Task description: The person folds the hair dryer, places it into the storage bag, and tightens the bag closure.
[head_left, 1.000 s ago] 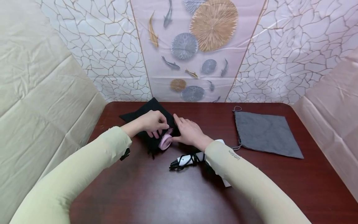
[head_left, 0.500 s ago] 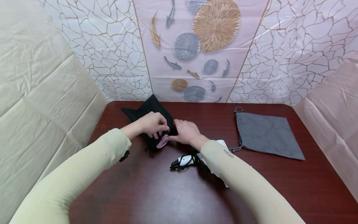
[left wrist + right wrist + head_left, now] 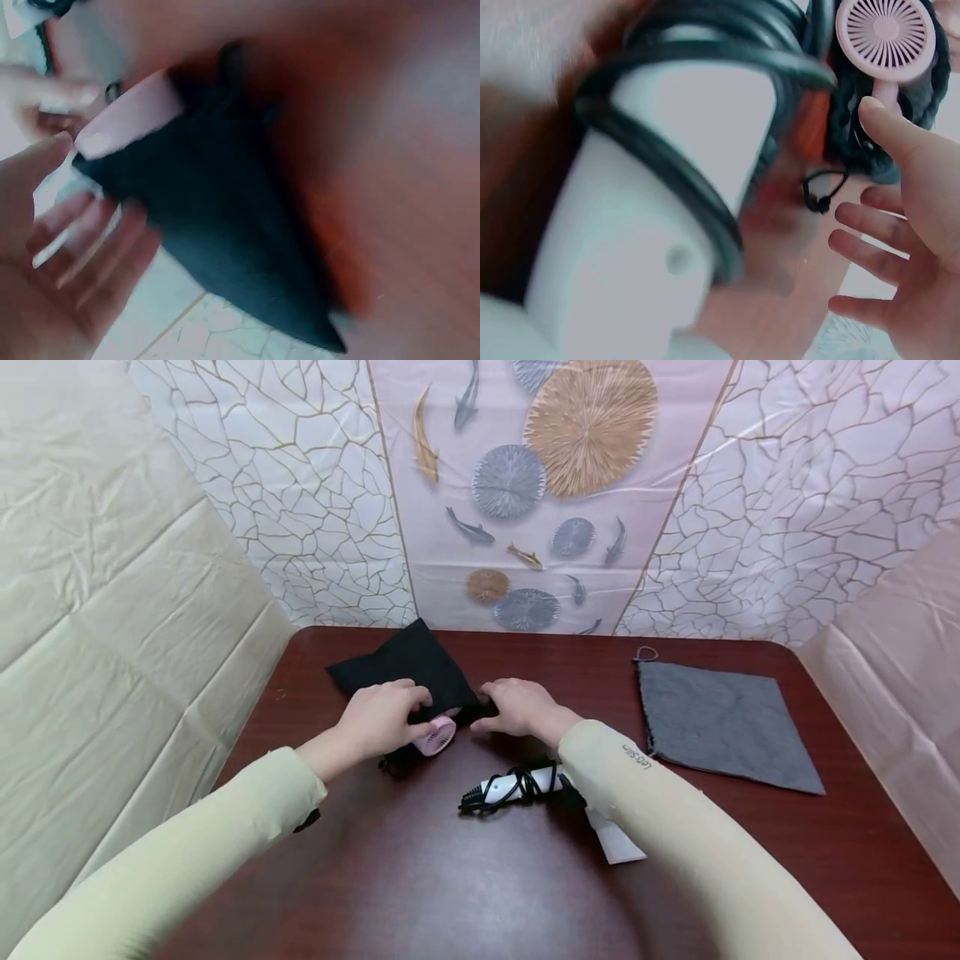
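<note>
A small pink handheld fan (image 3: 437, 737) with a round slotted grille pokes out of the mouth of a black drawstring bag (image 3: 408, 662). My left hand (image 3: 381, 717) is at the bag's left, thumb by the fan; the left wrist view shows its fingers (image 3: 124, 244) loosely spread beside the cloth, blurred. On the other side is my right hand (image 3: 519, 708), close to the bag's edge. In the right wrist view its fingers (image 3: 874, 253) are spread and straight, and its thumb appears near the fan's pink neck. Whether either hand touches the bag, I cannot tell. Cloth hides the fan's lower part.
A white appliance (image 3: 528, 783) wrapped in its black cord lies in front, partly hidden under my right sleeve. A grey drawstring bag (image 3: 726, 722) lies flat on the right of the dark red-brown table (image 3: 420, 877). Patterned cloth walls stand behind and beside it.
My left hand has drawn back slightly left and down, its pinching fingers now spread apart. The right hand has shifted a little right, away from the fan. The fan's grille faces outward again.
</note>
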The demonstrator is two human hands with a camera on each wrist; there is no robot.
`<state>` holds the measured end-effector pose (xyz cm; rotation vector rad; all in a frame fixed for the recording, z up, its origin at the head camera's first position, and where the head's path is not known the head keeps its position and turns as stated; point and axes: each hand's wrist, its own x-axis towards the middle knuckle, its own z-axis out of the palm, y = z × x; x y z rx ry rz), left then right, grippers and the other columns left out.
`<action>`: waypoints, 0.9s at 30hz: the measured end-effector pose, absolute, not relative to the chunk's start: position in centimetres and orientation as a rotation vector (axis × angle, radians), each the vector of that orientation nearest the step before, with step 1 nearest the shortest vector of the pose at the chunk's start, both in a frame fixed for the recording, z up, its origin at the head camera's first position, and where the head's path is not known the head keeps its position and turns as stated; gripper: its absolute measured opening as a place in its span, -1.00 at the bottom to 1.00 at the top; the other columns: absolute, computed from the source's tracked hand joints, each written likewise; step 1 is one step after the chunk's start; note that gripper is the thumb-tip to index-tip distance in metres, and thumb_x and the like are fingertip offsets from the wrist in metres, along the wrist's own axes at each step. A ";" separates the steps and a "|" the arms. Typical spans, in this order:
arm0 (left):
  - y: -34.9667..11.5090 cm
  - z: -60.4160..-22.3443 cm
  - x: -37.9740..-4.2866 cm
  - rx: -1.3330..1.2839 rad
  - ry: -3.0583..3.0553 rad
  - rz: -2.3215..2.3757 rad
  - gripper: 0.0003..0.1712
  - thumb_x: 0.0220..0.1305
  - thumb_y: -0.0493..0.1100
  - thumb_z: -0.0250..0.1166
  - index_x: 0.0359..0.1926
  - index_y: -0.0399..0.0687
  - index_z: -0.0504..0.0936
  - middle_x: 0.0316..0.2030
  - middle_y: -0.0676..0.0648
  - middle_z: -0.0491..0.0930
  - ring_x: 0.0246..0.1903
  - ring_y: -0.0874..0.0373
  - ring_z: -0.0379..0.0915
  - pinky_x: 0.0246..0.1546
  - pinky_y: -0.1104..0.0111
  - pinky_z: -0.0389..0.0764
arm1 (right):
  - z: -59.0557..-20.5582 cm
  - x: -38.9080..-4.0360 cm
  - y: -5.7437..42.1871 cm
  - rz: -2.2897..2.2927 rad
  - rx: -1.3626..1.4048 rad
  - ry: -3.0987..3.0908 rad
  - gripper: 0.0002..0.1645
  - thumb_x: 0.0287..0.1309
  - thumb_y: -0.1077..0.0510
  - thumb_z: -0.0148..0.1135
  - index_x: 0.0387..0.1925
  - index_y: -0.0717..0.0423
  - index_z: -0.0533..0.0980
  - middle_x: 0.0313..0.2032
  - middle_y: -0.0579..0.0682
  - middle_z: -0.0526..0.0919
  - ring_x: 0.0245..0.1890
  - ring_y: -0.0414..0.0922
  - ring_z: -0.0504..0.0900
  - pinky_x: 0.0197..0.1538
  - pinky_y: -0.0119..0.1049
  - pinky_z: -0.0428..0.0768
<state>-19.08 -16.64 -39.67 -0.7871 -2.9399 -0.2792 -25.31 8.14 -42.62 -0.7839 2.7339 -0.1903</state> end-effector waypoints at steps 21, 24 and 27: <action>-16.1 -44.4 -17.0 -0.553 -2.817 -0.269 -0.29 0.22 0.01 0.56 0.35 -0.11 0.61 0.34 -0.24 0.57 0.40 -0.22 0.46 -0.12 -0.17 0.78 | -43.9 -27.4 8.1 -0.243 -1.063 2.760 -0.86 0.52 0.13 0.26 -0.22 0.06 0.65 -0.14 0.05 0.77 -0.01 0.10 0.71 0.11 0.03 0.64; -16.6 -44.5 -17.0 -0.556 -2.774 -0.293 -0.37 0.25 -0.07 0.54 0.32 -0.12 0.63 0.31 -0.22 0.60 0.35 -0.20 0.50 -0.15 -0.14 0.78 | -43.4 -27.2 8.2 -0.338 -1.094 2.751 -0.83 0.53 0.15 0.24 -0.28 0.04 0.61 -0.22 0.03 0.75 -0.10 0.07 0.70 0.02 0.00 0.63; -17.3 -44.6 -16.9 -0.551 -2.745 -0.311 -0.44 0.29 -0.14 0.51 0.29 -0.13 0.65 0.27 -0.20 0.61 0.29 -0.17 0.54 -0.18 -0.12 0.79 | -43.0 -27.1 8.2 -0.406 -1.130 2.727 -0.81 0.54 0.17 0.23 -0.31 0.04 0.59 -0.28 0.02 0.71 -0.20 0.02 0.67 -0.05 -0.03 0.60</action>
